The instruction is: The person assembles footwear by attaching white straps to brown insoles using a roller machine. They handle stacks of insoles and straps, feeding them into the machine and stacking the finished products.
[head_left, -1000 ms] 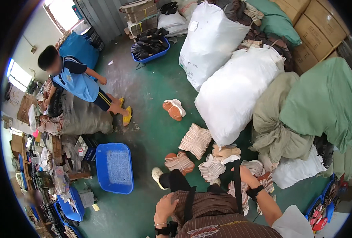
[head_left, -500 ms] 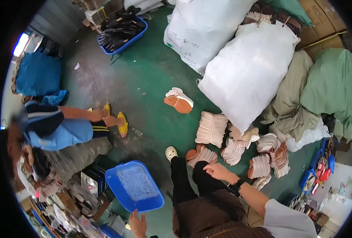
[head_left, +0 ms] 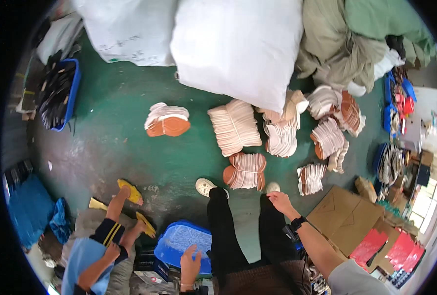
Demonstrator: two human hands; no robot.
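- Blue plastic tray (head_left: 176,241), the thing nearest the left hand, is seen low in the view on the green floor (head_left: 115,142), just left of the person's black-trousered legs and beside a seated co-worker's feet; its rim is touched or nearly touched by the fingertips, and which of the two cannot be told.
- Two large white sacks (head_left: 238,44) are piled along the top of the view, and the green floor is largely covered there by them.
- A heap of olive and green cloth bags (head_left: 346,44) is stacked to the right of the sacks.
- Flattened brown cardboard (head_left: 346,221) is laid at the lower right, with red sheets (head_left: 376,246) just beyond it.
- A second blue crate (head_left: 61,93), filled with dark pieces, is placed at the far left.
- Bundles of pale shoe insoles (head_left: 235,127) are spread across the middle of the floor; one bundle (head_left: 245,170) is set just ahead of the person's white shoes, and another (head_left: 167,119) lies apart to the left.
- The seated co-worker (head_left: 98,255), in a light blue top and yellow sandals, is placed at the lower left, well clear of the person's own hands.
- The left hand (head_left: 190,263) is held over the tray's near edge with fingers spread and loose; nothing is grasped.
- The right hand (head_left: 280,200), with a dark watch at the wrist, is extended near the right shoe, its fingers relaxed and empty.
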